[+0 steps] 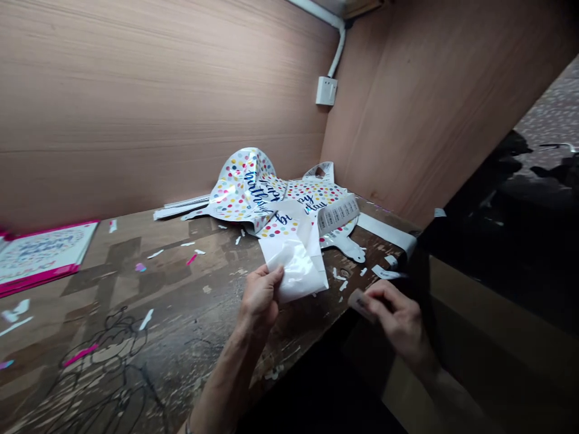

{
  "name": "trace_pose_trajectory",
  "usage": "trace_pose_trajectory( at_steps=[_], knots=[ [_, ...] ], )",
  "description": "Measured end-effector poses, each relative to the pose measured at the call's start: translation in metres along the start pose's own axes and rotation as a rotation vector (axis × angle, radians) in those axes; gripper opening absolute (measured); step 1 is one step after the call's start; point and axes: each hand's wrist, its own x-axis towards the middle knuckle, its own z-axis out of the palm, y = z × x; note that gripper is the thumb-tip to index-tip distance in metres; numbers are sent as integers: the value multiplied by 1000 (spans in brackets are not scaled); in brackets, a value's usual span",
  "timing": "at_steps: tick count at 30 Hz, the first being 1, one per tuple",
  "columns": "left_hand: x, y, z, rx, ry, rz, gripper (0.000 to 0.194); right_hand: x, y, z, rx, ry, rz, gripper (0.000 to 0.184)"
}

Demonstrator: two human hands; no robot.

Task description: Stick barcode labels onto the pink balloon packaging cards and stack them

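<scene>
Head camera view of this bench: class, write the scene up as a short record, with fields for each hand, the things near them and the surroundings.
Left hand: grips a white sheet
Right hand: pinches a small strip
Nearby: deflated polka-dot balloon printed "birthday"; white scraps
Surface: scuffed wooden bench
Also present: pink-edged card; wall socket

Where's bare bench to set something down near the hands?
Widest patch: the wooden bench between the pink-edged card and the left hand holding a white sheet, below the foil balloon; a few scraps dot it. Crowded: the right end, where balloon and scraps bunch by the right hand.
</scene>
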Motion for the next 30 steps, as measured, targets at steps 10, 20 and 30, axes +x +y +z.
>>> trace_pose_trajectory(
  at_steps=[10, 20, 30],
  knots=[
    [0, -4, -3, 56, -14, -8, 22, 24, 92, -11, 59, 125, 597, 40],
    [-4, -6, -2, -12, -47, -8, 27, 20, 106, -4, -123, 178, 581, 43],
    [-7, -3, 1, -170, -58, 97, 26, 2, 38, -10, -416, 327, -261, 17]
  ],
)
